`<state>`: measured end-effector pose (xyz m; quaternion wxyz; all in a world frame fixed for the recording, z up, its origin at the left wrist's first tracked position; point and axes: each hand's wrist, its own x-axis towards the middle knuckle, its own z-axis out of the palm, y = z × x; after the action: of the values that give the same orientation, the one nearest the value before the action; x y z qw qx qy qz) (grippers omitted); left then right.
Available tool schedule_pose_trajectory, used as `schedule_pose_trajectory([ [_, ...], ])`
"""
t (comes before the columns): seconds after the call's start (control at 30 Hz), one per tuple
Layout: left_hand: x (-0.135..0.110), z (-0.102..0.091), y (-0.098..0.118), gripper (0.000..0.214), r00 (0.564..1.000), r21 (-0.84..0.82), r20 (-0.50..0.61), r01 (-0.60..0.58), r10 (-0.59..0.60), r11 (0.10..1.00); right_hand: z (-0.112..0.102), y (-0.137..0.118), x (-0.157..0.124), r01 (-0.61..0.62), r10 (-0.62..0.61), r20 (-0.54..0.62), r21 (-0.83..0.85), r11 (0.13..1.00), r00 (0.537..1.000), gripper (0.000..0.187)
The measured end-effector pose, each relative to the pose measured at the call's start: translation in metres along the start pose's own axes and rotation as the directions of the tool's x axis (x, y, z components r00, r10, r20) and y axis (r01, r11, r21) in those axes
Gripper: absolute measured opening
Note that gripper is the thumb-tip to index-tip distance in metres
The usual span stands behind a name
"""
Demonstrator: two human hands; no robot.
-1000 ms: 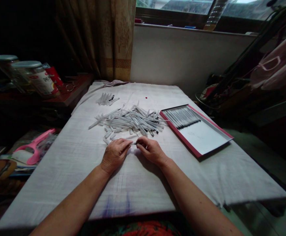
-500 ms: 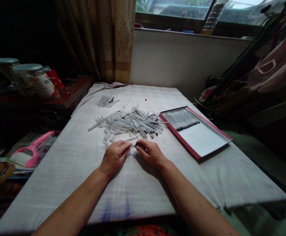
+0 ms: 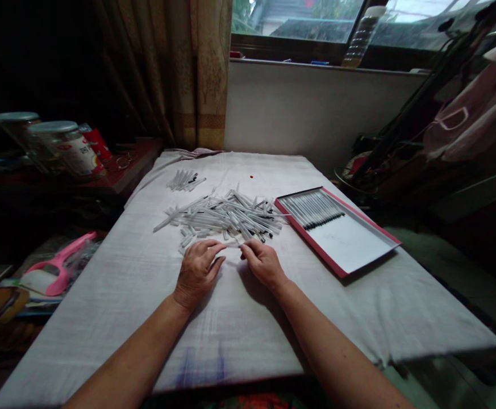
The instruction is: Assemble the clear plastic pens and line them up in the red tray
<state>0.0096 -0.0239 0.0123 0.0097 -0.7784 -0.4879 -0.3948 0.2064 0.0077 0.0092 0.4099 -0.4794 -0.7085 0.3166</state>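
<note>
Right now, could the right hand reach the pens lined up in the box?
Probably yes. The pens lie uncovered in the box, with just white cloth and the box's low pink side between them and the right hand. That hand seems to be pinching a small clear piece, though.

"Can we read any lettering here?"

"None; on the front jar [image 3: 66, 150] we see a printed label [image 3: 86, 157] with red areas and a dark squarish mark, but it is all too small and blurred for us to make out."

"And the pink-edged box [image 3: 358, 241]?"

"We find only faint marks [image 3: 334, 234] on its white floor; we cannot tell whether they are writing."
</note>
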Motion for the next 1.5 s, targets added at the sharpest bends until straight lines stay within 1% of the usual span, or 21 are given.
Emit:
schedule_pose_trajectory([
  [0.07,0.0,0.001,0.0,0.02,1.0,-0.055,-0.008,0.026,-0.027,0.998,0.0,0.002,0.001,-0.059,0.068,-0.086,0.11,0.992,0.994,0.027],
  [0.1,0.0,0.002,0.0,0.021,0.999,-0.103,0.004,0.054,-0.053,0.993,0.0,0.003,0.001,-0.069,0.085,-0.097,0.155,0.985,0.992,0.027],
  [0.17,0.0,0.004,-0.002,0.025,0.986,-0.214,0.041,0.164,-0.159,0.963,0.002,0.002,0.0,-0.047,0.06,-0.062,0.198,0.979,0.996,0.026],
  [0.2,0.0,0.005,-0.003,0.029,0.969,-0.276,0.066,0.248,-0.239,0.929,0.003,0.001,-0.001,-0.019,0.026,-0.032,0.192,0.981,0.999,0.025],
  [0.23,0.001,0.005,-0.004,0.035,0.94,-0.343,0.095,0.341,-0.328,0.875,0.004,0.0,-0.002,0.013,-0.014,0.0,0.169,0.986,1.0,0.023],
  [0.3,0.003,0.004,-0.004,0.048,0.856,-0.488,0.179,0.506,-0.486,0.711,0.006,-0.003,-0.003,0.077,-0.082,0.058,0.086,0.993,0.995,0.022],
  [0.37,0.006,0.002,-0.003,0.057,0.776,-0.617,0.258,0.591,-0.576,0.52,0.007,-0.004,-0.004,0.129,-0.126,0.116,-0.02,0.991,0.985,0.022],
  [0.4,0.008,0.001,-0.002,0.058,0.747,-0.666,0.279,0.603,-0.604,0.438,0.008,-0.005,-0.004,0.149,-0.138,0.144,-0.07,0.986,0.98,0.021],
  [0.47,0.011,0.0,-0.001,0.058,0.708,-0.736,0.3,0.598,-0.639,0.318,0.008,-0.004,-0.004,0.177,-0.148,0.185,-0.148,0.973,0.972,0.02],
  [0.53,0.013,0.0,-0.001,0.057,0.684,-0.769,0.313,0.589,-0.659,0.246,0.009,-0.004,-0.003,0.182,-0.142,0.211,-0.182,0.966,0.967,0.018],
  [0.6,0.013,0.0,-0.001,0.055,0.669,-0.782,0.322,0.587,-0.67,0.211,0.009,-0.004,-0.003,0.175,-0.13,0.23,-0.189,0.966,0.965,0.017],
  [0.7,0.013,0.001,-0.001,0.049,0.67,-0.788,0.309,0.578,-0.675,0.213,0.007,-0.004,0.0,0.164,-0.111,0.227,-0.227,0.96,0.967,0.018],
  [0.8,0.012,0.0,-0.001,0.046,0.693,-0.769,0.314,0.587,-0.649,0.255,0.002,-0.005,0.01,0.139,-0.089,0.156,-0.345,0.928,0.984,0.017],
  [0.9,0.012,0.0,-0.001,0.047,0.711,-0.746,0.332,0.6,-0.62,0.289,-0.003,-0.01,0.028,0.084,-0.064,0.057,-0.491,0.867,0.996,0.019],
  [1.0,0.012,0.0,-0.001,0.049,0.726,-0.742,0.332,0.595,-0.602,0.309,-0.005,-0.015,0.051,0.015,-0.013,0.006,-0.624,0.781,1.0,0.025],
  [1.17,0.011,0.002,-0.001,0.05,0.718,-0.719,0.357,0.62,-0.597,0.315,0.003,-0.018,0.078,-0.006,0.06,0.041,-0.776,0.631,0.997,0.03],
  [1.27,0.01,0.003,-0.003,0.049,0.718,-0.706,0.366,0.629,-0.592,0.327,0.006,-0.018,0.083,-0.006,0.089,0.056,-0.812,0.583,0.994,0.027],
  [1.33,0.01,0.004,-0.004,0.048,0.719,-0.695,0.369,0.634,-0.588,0.34,0.006,-0.018,0.084,-0.011,0.083,0.047,-0.81,0.586,0.995,0.026],
  [1.4,0.009,0.004,-0.005,0.048,0.722,-0.683,0.37,0.638,-0.585,0.356,0.002,-0.017,0.081,-0.024,0.065,0.022,-0.775,0.632,0.998,0.025],
  [1.43,0.009,0.004,-0.006,0.048,0.725,-0.676,0.371,0.64,-0.581,0.366,0.0,-0.016,0.079,-0.034,0.057,0.006,-0.736,0.676,0.998,0.024],
  [1.5,0.007,0.005,-0.007,0.049,0.74,-0.659,0.366,0.635,-0.565,0.404,-0.006,-0.01,0.071,-0.053,0.05,-0.022,-0.595,0.802,0.999,0.021],
])
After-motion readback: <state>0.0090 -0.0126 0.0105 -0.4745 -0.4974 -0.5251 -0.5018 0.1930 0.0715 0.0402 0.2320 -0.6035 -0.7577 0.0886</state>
